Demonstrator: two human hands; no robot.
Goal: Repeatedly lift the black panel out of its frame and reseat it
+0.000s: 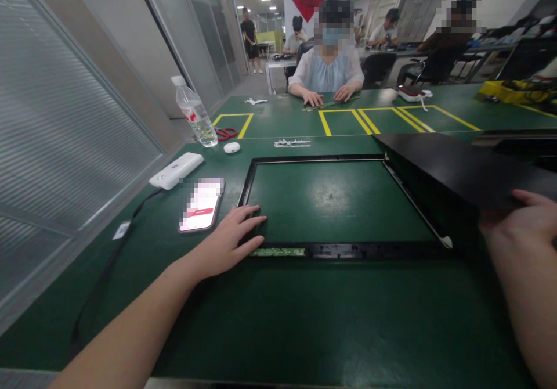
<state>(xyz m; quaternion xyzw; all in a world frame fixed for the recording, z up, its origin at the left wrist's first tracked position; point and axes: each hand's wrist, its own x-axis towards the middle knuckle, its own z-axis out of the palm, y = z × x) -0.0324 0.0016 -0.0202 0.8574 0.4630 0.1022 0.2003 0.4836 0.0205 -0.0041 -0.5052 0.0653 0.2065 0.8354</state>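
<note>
A black rectangular bezel frame (348, 251) lies flat on the green table (313, 313), with a strip of green circuit board (281, 252) along its near edge. My left hand (237, 235) rests on the frame's near left corner, fingers spread. At the right, my right hand (522, 220) grips the near edge of a dark flat panel (461, 165), held tilted above the table beside the frame. The thumb lies on top of the panel; the other fingers are largely hidden. White pieces (446, 242) show at the frame's right corners.
Left of the frame are a lit phone (202, 206), white power bank (177, 170) with black strap, water bottle (195, 113), earbud case (232, 147) and red-handled scissors (226, 133). White scraps (291, 143) lie behind it. A person (328, 69) sits opposite, hands on the table.
</note>
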